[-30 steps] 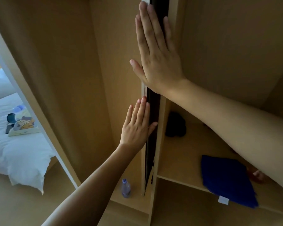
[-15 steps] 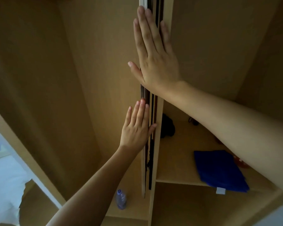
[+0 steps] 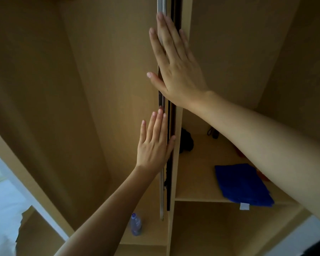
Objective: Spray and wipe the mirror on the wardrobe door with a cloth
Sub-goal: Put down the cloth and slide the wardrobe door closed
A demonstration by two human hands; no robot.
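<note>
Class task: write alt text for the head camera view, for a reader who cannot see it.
Two open hands, the right hand above the left hand, press flat on a wardrobe door edge. A blue cloth lies on the shelf; a bottle stands below.

Light tan wardrobe panels and shelf, plain with no pattern; a deep blue cloth with a small white tag; a clear bottle with a blue cap; white bedding; a black bundle
</note>
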